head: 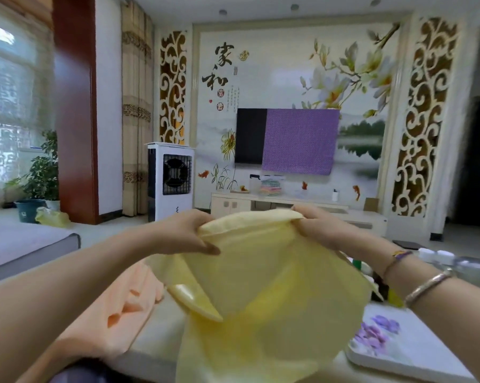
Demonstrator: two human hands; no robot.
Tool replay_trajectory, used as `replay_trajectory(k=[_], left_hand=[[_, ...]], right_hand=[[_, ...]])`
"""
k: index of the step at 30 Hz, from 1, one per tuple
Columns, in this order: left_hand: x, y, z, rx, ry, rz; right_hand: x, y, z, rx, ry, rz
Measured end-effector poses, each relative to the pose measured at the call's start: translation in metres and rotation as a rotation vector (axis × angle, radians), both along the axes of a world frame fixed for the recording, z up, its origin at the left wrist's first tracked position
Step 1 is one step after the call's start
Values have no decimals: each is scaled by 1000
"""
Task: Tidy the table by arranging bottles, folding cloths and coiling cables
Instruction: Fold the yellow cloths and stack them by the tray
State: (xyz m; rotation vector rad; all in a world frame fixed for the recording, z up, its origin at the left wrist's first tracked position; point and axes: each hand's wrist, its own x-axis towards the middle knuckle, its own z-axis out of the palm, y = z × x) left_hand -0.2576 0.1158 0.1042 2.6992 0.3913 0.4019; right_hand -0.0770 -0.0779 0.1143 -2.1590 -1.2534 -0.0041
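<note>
Holding yellow cloth point(266, 286) up by its top edge, left hand point(183, 230) and right hand point(319, 225) each pinching a corner; edge runs left-right between hands, rest hangs toward surface point(155, 352). Peach cloth point(114, 308) lies lower left, nearer left hand.

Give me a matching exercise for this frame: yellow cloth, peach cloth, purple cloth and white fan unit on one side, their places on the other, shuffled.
Things:
1. yellow cloth
2. peach cloth
3. purple cloth
4. white fan unit

Places:
A. draped over the television
B. held up by left hand and right hand
C. standing on the floor beside the curtain
D. lying on the table under the left forearm

Pairs: 1-B, 2-D, 3-A, 4-C
</note>
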Motion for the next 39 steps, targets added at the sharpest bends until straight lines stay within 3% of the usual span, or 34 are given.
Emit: replay_trajectory(k=[3,6,7,8,11,13,15,17,22,25,29,32,34,36,39], left_hand=[[-2,20,-8,235,183,176],[10,49,-24,233,277,357],[16,57,-31,124,299,405],[22,64,-37,-103,298,436],[45,82,-52,-823,134,433],[66,96,-57,-1062,-7,384],[89,108,-56,-1157,-79,263],[115,124,-51,-1065,-173,216],[153,137,-1,-390,-627,215],[136,135,11,-146,-752,109],[108,145,-15,51,-570,124],[79,129,-36,-37,-417,68],[56,112,-49,-77,-182,68],[42,107,-62,74,28,112],[22,91,-78,144,173,85]], right_hand=[[8,-5,-9,-355,-43,47],[23,2,-29,-641,22,76],[30,7,-36,-716,-4,62],[37,12,-41,-767,-9,33],[58,37,-52,-750,216,-79],[74,60,-52,-566,456,-106],[91,91,-45,-273,672,-119],[101,121,-32,7,728,-134],[114,164,11,483,137,-17],[120,159,21,520,-179,-12],[107,124,0,415,-358,-32],[95,90,-25,220,-431,-121],[85,69,-38,55,-459,-179],[74,50,-49,-85,-501,-205],[61,20,-62,-258,-551,-126]])
